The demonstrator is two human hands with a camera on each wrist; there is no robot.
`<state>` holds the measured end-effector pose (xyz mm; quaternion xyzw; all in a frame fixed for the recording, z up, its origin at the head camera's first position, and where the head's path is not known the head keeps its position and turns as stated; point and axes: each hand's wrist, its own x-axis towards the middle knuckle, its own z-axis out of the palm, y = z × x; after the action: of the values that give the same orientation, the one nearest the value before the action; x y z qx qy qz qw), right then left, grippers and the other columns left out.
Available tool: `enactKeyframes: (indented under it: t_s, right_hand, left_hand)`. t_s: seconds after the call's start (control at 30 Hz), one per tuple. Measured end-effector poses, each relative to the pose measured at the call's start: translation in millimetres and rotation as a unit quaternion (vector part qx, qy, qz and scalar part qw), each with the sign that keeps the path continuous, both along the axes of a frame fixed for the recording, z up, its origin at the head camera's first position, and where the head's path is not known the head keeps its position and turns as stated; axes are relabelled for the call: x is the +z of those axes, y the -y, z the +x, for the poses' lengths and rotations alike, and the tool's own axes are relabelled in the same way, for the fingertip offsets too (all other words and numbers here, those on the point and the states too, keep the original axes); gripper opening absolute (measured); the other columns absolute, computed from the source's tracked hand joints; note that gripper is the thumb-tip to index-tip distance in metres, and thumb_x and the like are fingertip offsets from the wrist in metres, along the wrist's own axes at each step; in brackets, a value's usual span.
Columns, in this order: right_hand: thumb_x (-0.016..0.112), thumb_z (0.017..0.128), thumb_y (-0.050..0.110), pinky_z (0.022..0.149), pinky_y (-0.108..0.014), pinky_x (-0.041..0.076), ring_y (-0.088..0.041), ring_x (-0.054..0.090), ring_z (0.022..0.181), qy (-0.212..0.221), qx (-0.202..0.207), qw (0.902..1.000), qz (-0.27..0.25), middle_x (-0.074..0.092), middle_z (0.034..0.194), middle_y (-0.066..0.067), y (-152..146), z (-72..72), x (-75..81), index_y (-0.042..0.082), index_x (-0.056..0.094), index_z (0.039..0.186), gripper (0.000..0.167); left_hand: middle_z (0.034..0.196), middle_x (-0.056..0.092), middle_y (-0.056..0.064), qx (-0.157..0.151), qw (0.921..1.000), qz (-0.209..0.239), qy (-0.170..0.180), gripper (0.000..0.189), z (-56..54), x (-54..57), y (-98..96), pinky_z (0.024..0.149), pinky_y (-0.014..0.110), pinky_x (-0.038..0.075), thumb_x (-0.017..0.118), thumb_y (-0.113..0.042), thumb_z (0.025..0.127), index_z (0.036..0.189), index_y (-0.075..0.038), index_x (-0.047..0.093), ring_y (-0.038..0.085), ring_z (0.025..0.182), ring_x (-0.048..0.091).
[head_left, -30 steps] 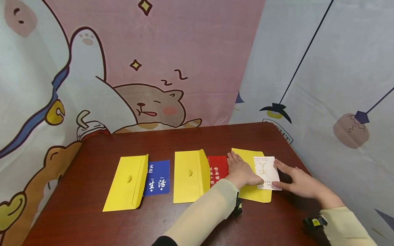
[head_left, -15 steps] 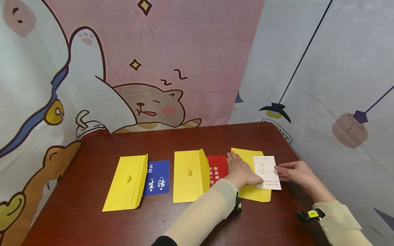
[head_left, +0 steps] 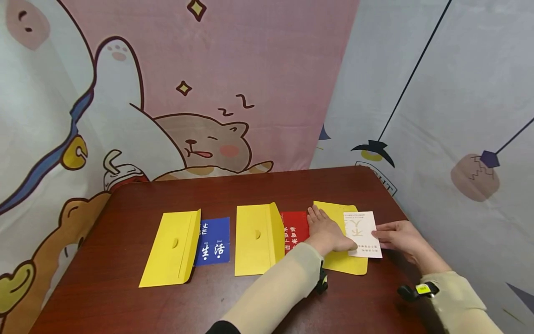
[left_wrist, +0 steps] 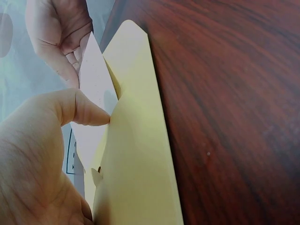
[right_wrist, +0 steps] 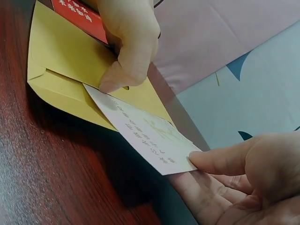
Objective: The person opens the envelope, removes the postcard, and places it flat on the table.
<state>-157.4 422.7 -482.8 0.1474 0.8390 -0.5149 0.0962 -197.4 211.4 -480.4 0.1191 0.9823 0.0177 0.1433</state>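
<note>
A white card [head_left: 361,232] with gold characters lies partly inside the mouth of the rightmost yellow envelope [head_left: 345,265]. My right hand [head_left: 400,239] pinches the card's outer edge, thumb on top and fingers beneath, as the right wrist view shows. Across the envelope rests my left hand [head_left: 325,234], its fingers stretched out over the paper. In the left wrist view, the left thumb [left_wrist: 86,110] presses at the envelope's mouth, right beside the card [left_wrist: 96,89]. The card's inner end is hidden within the envelope.
A middle yellow envelope [head_left: 254,250] has a red card [head_left: 294,222] at its right side, partly covered by the left arm. Further left, a blue card [head_left: 214,241] sticks out of another yellow envelope [head_left: 168,250]. The dark wooden table [head_left: 208,297] meets printed cloth walls.
My right hand has shifted from spread fingers at the card's right edge to a pinch on that edge. The left hand and the envelopes look still.
</note>
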Motion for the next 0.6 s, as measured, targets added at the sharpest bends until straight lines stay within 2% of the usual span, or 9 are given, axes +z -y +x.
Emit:
enactKeyframes:
  t_s: [0.33, 0.6]
  right_hand:
    - [0.074, 0.101, 0.016, 0.075, -0.033, 0.063, -0.017, 0.073, 0.086, 0.003, -0.007, 1.0000, 0.001, 0.072, 0.113, -0.022, -18.6, 7.1, 1.4, -0.028, 0.045, 0.139, 0.064]
    - [0.072, 0.103, 0.018, 0.075, -0.033, 0.063, -0.016, 0.073, 0.085, 0.001, -0.021, 0.9998, 0.004, 0.073, 0.109, -0.017, -34.0, 11.6, 8.4, -0.029, 0.041, 0.141, 0.068]
  left_hand:
    - [0.176, 0.015, 0.010, -0.001, 1.0000, 0.003, -0.004, 0.129, 0.5, -1.4, 0.0, 0.128, 0.041, 0.016, 0.060, -0.090, 0.074, 0.170, -0.012, 0.023, 0.032, 0.161, 0.012]
    - [0.176, 0.013, 0.011, -0.006, 1.0000, 0.001, -0.004, 0.129, 1.4, 0.2, 0.6, 0.128, 0.042, 0.015, 0.053, -0.094, 0.075, 0.170, -0.013, 0.022, 0.034, 0.161, 0.010]
